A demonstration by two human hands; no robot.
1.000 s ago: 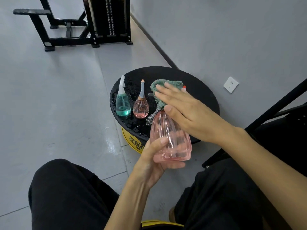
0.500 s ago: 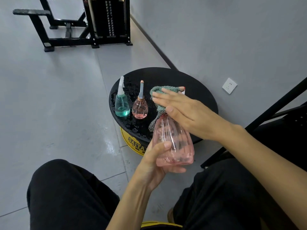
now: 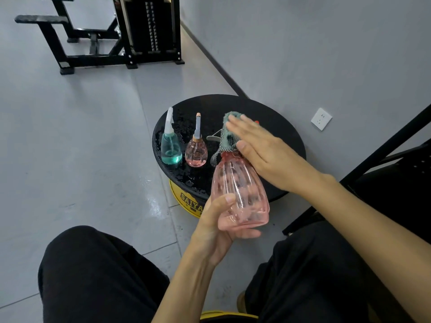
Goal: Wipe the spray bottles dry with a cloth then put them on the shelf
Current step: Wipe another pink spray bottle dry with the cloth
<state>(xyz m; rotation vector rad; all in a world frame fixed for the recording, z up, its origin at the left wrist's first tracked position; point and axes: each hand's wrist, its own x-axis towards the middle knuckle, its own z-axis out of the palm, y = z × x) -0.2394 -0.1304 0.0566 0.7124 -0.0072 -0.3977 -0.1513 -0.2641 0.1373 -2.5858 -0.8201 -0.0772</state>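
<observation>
**Progress:** early. The large pink spray bottle (image 3: pixel 240 192) is off the desk (image 3: pixel 279 123), tilted. The left hand (image 3: pixel 217 220) has its grip clenched round the bottle's lower body, thumb across the front. The right hand (image 3: pixel 263 155) lies flat with fingers straight, pressing the green cloth (image 3: pixel 227 138) over the bottle's spray head; it grasps nothing. Judgement: the top of this bottle is being wiped, and its body probably awaits the cloth.

**Outstanding:** the teal spray bottle (image 3: pixel 171 148) and the small pink spray bottle (image 3: pixel 196 151) stand upright, side by side, on the left part of the desk. Neither hand touches them. No bottle is seen on a shelf.

**Surroundings:** the round black desk top carries water droplets, so a wiped bottle set back there would likely get wet again. A black frame (image 3: pixel 373 157) crosses the right edge; whether it belongs to the shelf cannot be told. A wall socket (image 3: pixel 321 118) sits low behind the desk. A black weight machine (image 3: pixel 144 31) stands well apart.
</observation>
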